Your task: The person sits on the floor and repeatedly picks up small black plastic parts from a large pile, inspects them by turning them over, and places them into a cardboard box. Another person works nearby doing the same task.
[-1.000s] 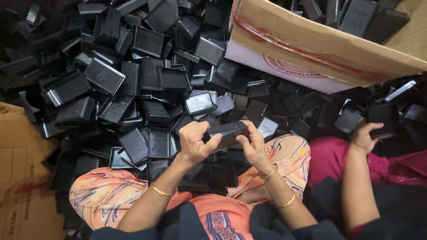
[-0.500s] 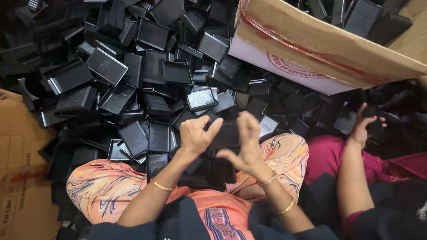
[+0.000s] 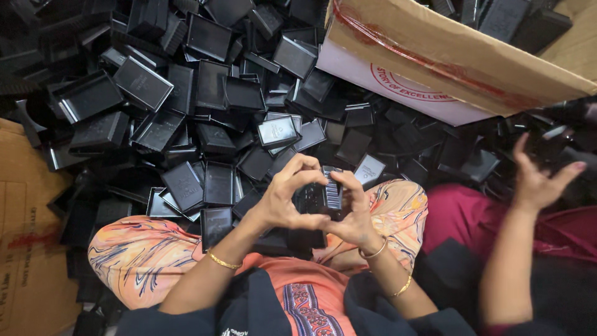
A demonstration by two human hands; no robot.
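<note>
A small black plastic case [image 3: 320, 198] sits at the lower centre of the frame, pinched between both of the person's hands. It is dark and glossy, with a paler ribbed strip along its right side. The left hand [image 3: 283, 199] curls around its left edge, fingers arched over the top; the right hand [image 3: 353, 214] closes on its right edge, so both hands are shut around it. The fingers hide most of the case, and its full shape is hard to make out.

Behind it, a heap of black trays [image 3: 186, 106] fills the upper left and centre, packed edge to edge with little bare room. A cardboard box [image 3: 448, 56] slants across the upper right, cut off by the frame. At the right edge another person's hand [image 3: 538, 180] is spread open above the heap. A flat piece of cardboard [image 3: 25, 249] lies at the lower left.
</note>
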